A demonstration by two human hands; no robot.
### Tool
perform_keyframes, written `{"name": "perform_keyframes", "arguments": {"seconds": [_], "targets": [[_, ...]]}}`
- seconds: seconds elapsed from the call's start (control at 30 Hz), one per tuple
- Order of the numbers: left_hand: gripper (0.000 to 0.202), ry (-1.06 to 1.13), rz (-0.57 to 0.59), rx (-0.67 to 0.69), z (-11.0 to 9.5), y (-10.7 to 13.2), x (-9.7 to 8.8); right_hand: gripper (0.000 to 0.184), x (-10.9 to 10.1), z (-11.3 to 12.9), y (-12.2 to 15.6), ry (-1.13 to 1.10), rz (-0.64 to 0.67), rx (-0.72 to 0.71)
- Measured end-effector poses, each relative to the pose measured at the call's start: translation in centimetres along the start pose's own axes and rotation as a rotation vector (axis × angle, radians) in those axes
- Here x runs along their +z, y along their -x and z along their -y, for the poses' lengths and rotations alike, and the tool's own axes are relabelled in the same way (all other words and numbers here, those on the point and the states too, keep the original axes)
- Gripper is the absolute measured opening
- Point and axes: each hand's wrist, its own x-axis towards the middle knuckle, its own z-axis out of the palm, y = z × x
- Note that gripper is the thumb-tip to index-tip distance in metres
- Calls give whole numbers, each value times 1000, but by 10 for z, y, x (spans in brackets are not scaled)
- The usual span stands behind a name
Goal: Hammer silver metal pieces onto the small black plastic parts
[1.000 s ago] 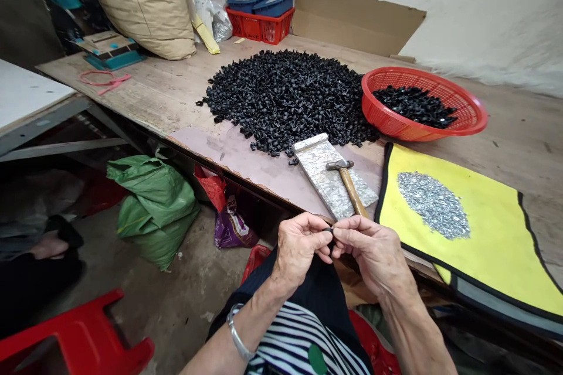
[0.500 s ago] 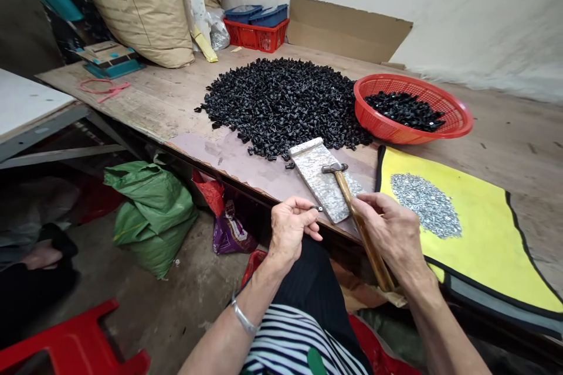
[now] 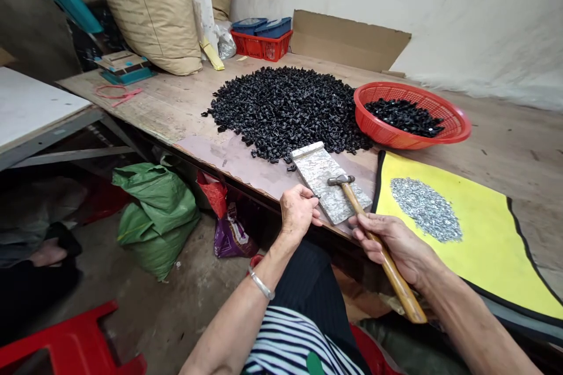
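We are pinching a small black plastic piece [image 3: 315, 195] between the fingertips of our left hand [image 3: 299, 214], so that hand is narrow and closed on it, with most of the piece hidden by the fingers, and its exact shape is too small to make out. Our right hand [image 3: 391, 243] is wrapped around the wooden handle of a claw-less hammer [image 3: 393, 269], holding its steel head just over a stone slab [image 3: 314, 173] that is lying near the table's front edge. We cannot tell whether the head is touching the slab. Just beyond the slab, a heap of black plastic pieces [image 3: 281, 111] is spreading over a pinkish sheet [image 3: 220, 167] and the wooden table [image 3: 505, 146]. A red plastic basket [image 3: 453, 123] is sitting beside the heap, holding more black pieces [image 3: 404, 117]. To the right, a yellow mat [image 3: 484, 246] is carrying a patch of tiny silvery metal bits [image 3: 424, 209], each too small to identify, and the mat's far corner is running out of view. Behind the heap, a red crate [image 3: 261, 47] is holding blue boxes [image 3: 264, 27].
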Motion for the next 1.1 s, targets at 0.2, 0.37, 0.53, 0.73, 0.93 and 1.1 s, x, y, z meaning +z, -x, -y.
{"name": "perform_keyframes", "arguments": {"seconds": [0.2, 0.37, 0.53, 0.73, 0.93, 1.1], "targets": [[13, -4, -45, 8, 1, 3, 3, 33, 2, -19, 17, 302, -245, -277], [14, 4, -62, 13, 1, 5, 4, 31, 8, -34, 21, 895, -497, -548], [16, -1, -69, -8, -1, 8, 4, 32, 15, -33, 28, 1169, -639, -752], [17, 12, -69, -25, -1, 6, 3, 26, 26, -32, 34, 1316, -847, -952], [17, 38, -54, -21, 0, 5, 3, 25, 23, -28, 33, 1459, -893, -971], [16, 27, -51, -40, -1, 4, 2, 23, 26, -28, 35, 1439, -877, -1054]]}}
